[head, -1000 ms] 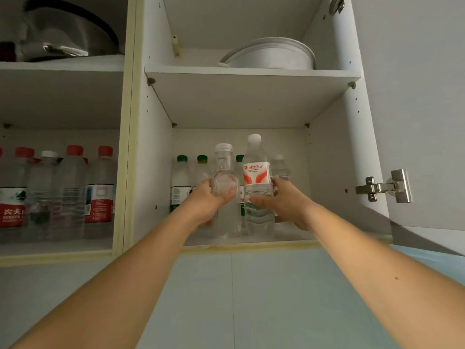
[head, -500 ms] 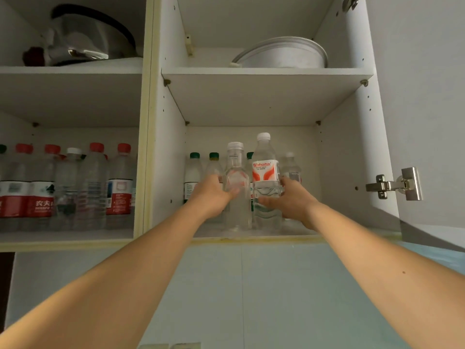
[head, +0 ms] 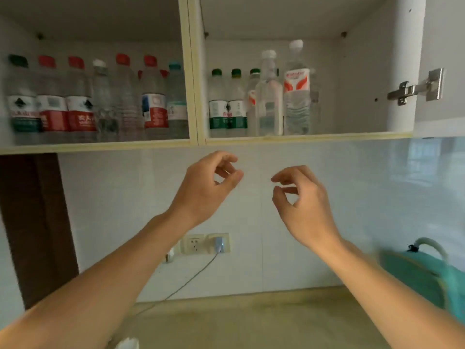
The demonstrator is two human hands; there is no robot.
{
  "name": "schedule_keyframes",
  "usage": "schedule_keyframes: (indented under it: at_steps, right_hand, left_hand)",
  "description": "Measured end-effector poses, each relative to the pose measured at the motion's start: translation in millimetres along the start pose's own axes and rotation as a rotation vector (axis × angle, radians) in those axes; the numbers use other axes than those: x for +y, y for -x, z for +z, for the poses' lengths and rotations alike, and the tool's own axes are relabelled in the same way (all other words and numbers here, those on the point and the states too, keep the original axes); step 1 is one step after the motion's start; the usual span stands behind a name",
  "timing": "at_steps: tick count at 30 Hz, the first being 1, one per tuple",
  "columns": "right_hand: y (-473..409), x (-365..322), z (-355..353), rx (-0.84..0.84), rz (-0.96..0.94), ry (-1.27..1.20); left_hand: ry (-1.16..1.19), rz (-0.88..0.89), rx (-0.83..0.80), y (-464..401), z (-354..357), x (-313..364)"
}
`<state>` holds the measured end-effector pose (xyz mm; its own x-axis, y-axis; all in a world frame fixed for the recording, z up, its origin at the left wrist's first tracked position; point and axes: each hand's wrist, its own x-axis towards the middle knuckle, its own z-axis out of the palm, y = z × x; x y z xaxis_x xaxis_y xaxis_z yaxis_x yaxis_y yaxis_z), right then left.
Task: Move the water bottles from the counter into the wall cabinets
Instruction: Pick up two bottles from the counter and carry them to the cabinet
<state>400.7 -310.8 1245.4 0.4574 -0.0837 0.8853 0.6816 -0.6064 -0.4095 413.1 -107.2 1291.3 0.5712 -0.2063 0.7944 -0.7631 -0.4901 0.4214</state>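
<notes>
A clear unlabelled bottle [head: 268, 96] and a taller bottle with an orange-and-white label [head: 297, 96] stand upright at the front of the right wall cabinet's lower shelf [head: 352, 135]. Green-capped bottles [head: 227, 104] stand to their left. The left cabinet holds several red-capped and clear bottles [head: 80, 99]. My left hand [head: 208, 185] and my right hand [head: 302, 197] hang below the cabinet in front of the tiled wall, fingers loosely curled, holding nothing.
The right cabinet door [head: 442, 59] stands open with a metal hinge [head: 415, 88]. A wall socket [head: 205, 244] with a plugged cable sits above the beige counter [head: 251, 321]. A teal appliance [head: 422, 273] stands at the right, and a dark panel [head: 35, 222] at the left.
Both hands have let go of the two front bottles and dropped below the cabinet. The view has tilted down, so the counter and socket now show.
</notes>
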Motion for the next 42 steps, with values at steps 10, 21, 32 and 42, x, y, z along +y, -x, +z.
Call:
schedule_keyframes:
  at_steps: [10,21,32,42]
  right_hand:
    - [170.3,22.1,62.5,-0.531,0.576,0.122]
    - [325.6,70.6,121.9,-0.855,1.039,0.104]
    - [388.6,119.3,152.9,-0.947,1.368,0.021]
    - [399.9,140.8,157.4,-0.809,1.495,-0.117]
  left_hand:
    - [-0.008,-0.443,-0.388,163.0,35.5,-106.8]
    - [-0.077,-0.920,-0.759,334.0,94.0,-186.7]
    - [-0.330,-0.958,-0.920,377.3,148.2,-223.0]
    - [-0.153,-1.054,-0.985,381.3,169.1,-235.1]
